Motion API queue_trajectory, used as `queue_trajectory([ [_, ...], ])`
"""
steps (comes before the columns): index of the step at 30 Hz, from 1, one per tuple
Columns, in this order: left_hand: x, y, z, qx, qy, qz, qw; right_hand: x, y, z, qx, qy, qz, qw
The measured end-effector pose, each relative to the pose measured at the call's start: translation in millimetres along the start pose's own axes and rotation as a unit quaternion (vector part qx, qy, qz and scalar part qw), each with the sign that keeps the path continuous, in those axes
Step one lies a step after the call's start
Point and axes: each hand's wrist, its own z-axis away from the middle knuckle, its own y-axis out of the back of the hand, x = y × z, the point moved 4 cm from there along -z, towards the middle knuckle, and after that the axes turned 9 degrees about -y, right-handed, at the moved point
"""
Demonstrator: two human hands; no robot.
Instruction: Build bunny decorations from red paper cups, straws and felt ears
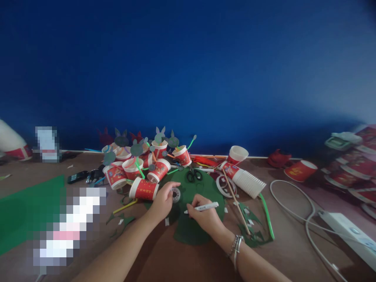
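My right hand (204, 213) is closed around a white marker (207, 206), held low over a dark green sheet (190, 231) with a rounded outline. My left hand (161, 199) rests at the sheet's left side, its index finger stretched out to the right. Against its fingers sits a small pale ring (176, 194), perhaps a tape roll; whether the hand grips it is unclear. A red paper cup (143, 188) lies on its side just behind that hand. Black-handled scissors (194, 175) lie at the sheet's far edge.
Red cups with paper animal heads (136, 149) crowd the back left. A stack of cups (246, 180) leans at right, near a wooden stick (236, 203), a green pipe cleaner (267, 219) and green scraps (251, 223). A white power strip (349, 235) and cable (307, 223) lie far right.
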Motion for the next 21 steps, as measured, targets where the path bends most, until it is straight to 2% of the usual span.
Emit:
queue_trajectory([
  [12, 1.0, 0.8, 0.0, 0.004, 0.005, 0.003, 1.0, -3.4, 2.3, 1.9, 0.028, 0.011, 0.012, 0.999],
  [21, 2.4, 1.5, -0.4, -0.001, 0.005, 0.0, 1.0, -1.9, 1.7, 1.5, 0.019, 0.01, 0.012, 1.0],
])
